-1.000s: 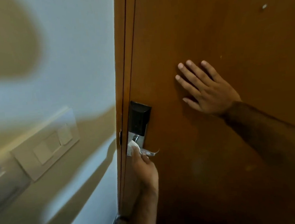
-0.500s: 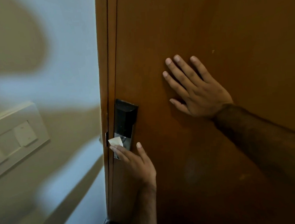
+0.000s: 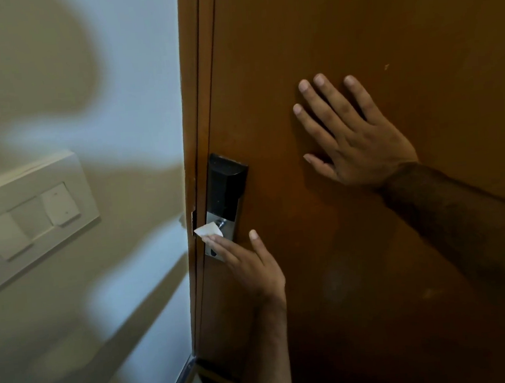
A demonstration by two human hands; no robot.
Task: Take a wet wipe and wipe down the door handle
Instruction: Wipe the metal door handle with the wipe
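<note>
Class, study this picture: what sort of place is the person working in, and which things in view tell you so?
Probably an indoor doorway, perhaps a hotel room or flat. Clues: a wooden door fitted with an electronic lock, and a switch panel on the painted wall beside it.

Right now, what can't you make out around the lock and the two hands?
- Door handle lever: head view, hidden behind the left hand and wet wipe.
- How much wipe there is: only a corner shows past the fingers.
- Right hand palm on the door: hidden by the hand itself.
- Lock plate markings: too dark.
</note>
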